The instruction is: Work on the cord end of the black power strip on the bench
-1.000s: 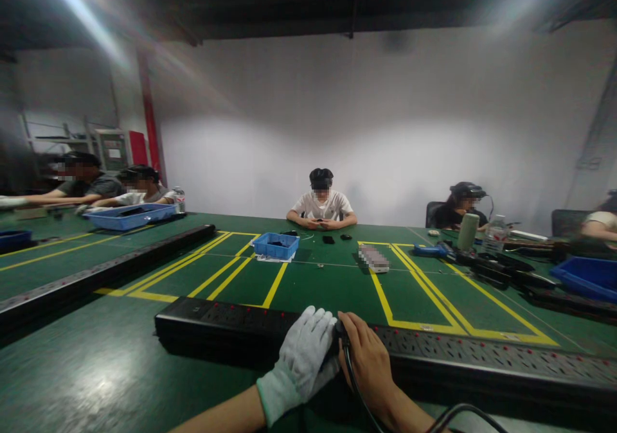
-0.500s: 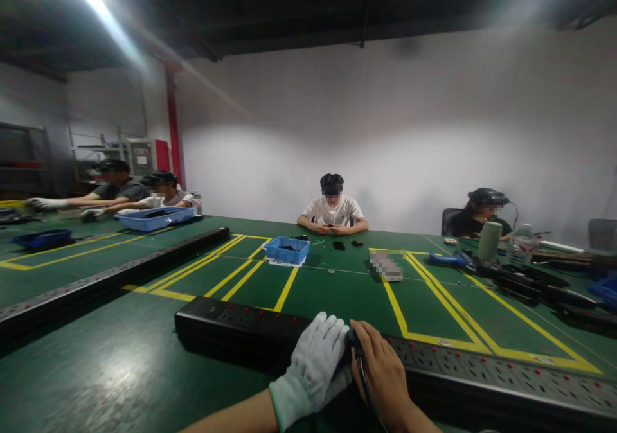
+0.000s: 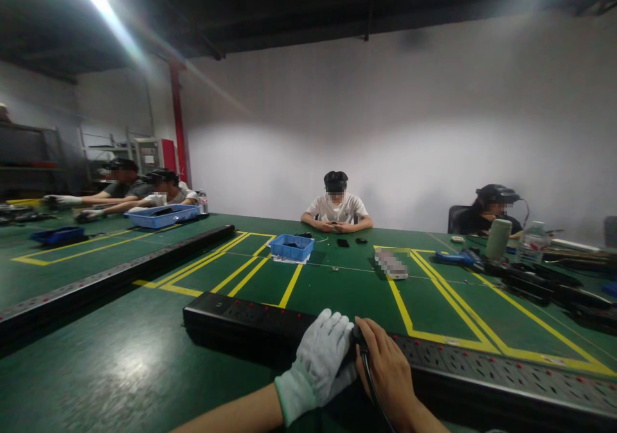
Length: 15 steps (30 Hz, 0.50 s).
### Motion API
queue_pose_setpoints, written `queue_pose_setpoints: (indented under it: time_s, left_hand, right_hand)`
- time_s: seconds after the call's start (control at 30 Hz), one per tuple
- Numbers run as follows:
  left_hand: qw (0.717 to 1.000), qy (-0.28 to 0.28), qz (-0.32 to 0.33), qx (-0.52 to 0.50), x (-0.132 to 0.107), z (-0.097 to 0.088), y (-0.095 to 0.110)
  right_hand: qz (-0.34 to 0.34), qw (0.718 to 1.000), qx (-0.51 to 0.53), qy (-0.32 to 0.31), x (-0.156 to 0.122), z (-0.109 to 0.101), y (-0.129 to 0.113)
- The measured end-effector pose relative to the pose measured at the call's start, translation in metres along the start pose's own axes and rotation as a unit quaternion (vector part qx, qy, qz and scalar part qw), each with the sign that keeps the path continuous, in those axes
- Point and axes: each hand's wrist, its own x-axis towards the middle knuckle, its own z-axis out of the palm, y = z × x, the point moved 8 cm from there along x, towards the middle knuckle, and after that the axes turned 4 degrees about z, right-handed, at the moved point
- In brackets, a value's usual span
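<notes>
Beyond the power strip [image 3: 482, 370], a blue tray [image 3: 290, 252]

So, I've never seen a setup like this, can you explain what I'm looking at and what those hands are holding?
There's no machine here: the view comes from a camera worn on a person's head, looking forward and down. The left hand, in a white glove, rests over a long black power strip. The bare right hand holds what looks like a black plug with a cable; the hands hide its far end. The green table also bears yellow tape, a small blue tray and another strip. Other people sit around it.
</notes>
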Motion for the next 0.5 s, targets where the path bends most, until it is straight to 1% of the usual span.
queue_pose_setpoints:
  time_s: [0.33, 0.5]
  left_hand:
    - [1.000, 0.014, 0.005, 0.005, 0.0017, -0.0035, 0.0007]
    - [1.000, 0.000, -0.001, -0.002, 0.0006, -0.0005, 0.0000]
  right_hand:
    - [0.003, 1.000, 0.004, -0.004, -0.0002, 0.0010, 0.0013]
    - [0.005, 1.000, 0.004, -0.002, 0.0008, -0.0011, 0.0000]
